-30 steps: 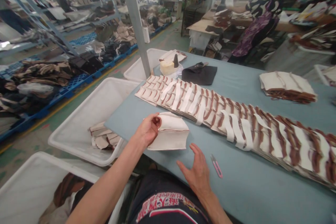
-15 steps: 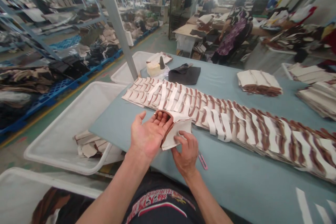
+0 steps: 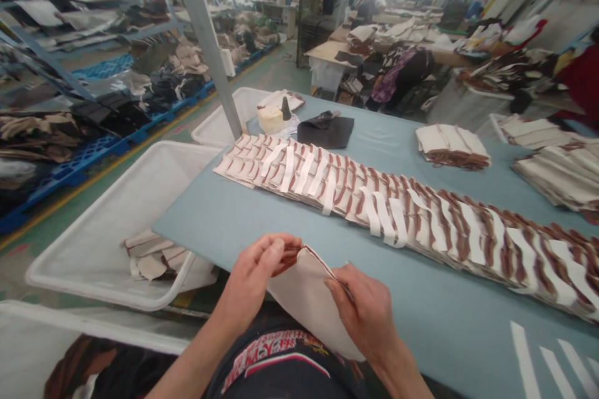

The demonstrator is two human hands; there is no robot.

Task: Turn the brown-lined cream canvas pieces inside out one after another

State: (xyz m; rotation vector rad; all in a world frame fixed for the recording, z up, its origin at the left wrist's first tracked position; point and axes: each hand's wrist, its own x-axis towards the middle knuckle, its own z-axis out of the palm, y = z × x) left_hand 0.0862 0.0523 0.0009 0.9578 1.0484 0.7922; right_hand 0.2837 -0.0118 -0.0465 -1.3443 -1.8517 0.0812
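Note:
A cream fabric piece (image 3: 306, 296) with brown trim hangs over the near edge of the blue-grey table (image 3: 224, 218), held by both hands. My left hand (image 3: 257, 274) pinches its left top corner, fingers closed. My right hand (image 3: 367, 312) grips its right edge with closed fingers. A long overlapping row of cream and brown pieces (image 3: 374, 202) with white strips lies across the table beyond my hands.
White bins stand left of the table, one (image 3: 93, 224) holding several cream pieces. A black cloth (image 3: 327, 131) and a cream block (image 3: 271, 118) lie at the far end. Stacks of pieces (image 3: 452, 146) sit at far right. A steel post (image 3: 206, 43) rises by the table. A person bends at a far table.
The fabric piece has come off the table toward my lap. My left hand went from open palm to a pinch on it; my right hand closed on its right edge. The pink snips are out of sight.

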